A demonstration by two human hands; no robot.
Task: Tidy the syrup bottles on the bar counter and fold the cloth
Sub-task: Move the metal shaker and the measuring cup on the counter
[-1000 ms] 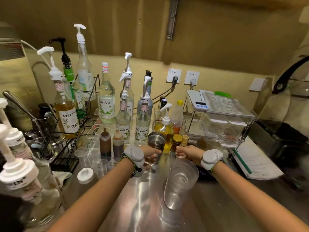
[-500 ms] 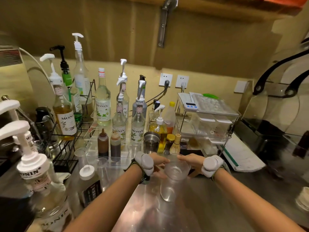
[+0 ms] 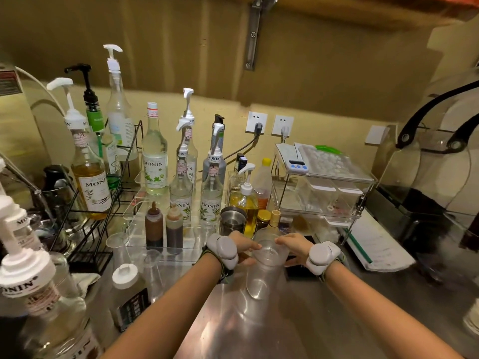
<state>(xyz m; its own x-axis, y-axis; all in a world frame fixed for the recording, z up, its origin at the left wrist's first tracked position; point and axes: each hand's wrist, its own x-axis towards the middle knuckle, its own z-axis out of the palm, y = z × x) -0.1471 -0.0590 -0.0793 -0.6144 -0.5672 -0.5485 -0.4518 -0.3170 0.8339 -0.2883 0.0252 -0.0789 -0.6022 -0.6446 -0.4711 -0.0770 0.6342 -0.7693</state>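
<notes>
Both my hands grip the rim of a tall clear plastic cup [image 3: 265, 270] on the steel counter [image 3: 324, 320]. My left hand [image 3: 243, 248] holds its left side and my right hand [image 3: 293, 244] its right side. Behind it, several Monin syrup bottles with white pumps [image 3: 211, 195] stand on a clear acrylic stand [image 3: 134, 213]. An amber Monin bottle [image 3: 90, 182] sits in a black wire rack [image 3: 103, 224] at the left. More pump bottles [image 3: 28, 281] loom at the near left. A crumpled beige cloth [image 3: 83, 279] lies below the rack.
Two brown squeeze bottles [image 3: 154, 224] and a steel cup [image 3: 233, 218] stand just beyond my hands, beside a yellow pump bottle [image 3: 246, 203]. An acrylic shelf with a timer [image 3: 298, 164] is at right, a paper sheet [image 3: 373, 244] below it. Clear domed covers [image 3: 440, 164] fill the far right.
Both hands drew back from the steel cup and small jars and closed on the clear plastic cup's rim. The view shifted slightly.
</notes>
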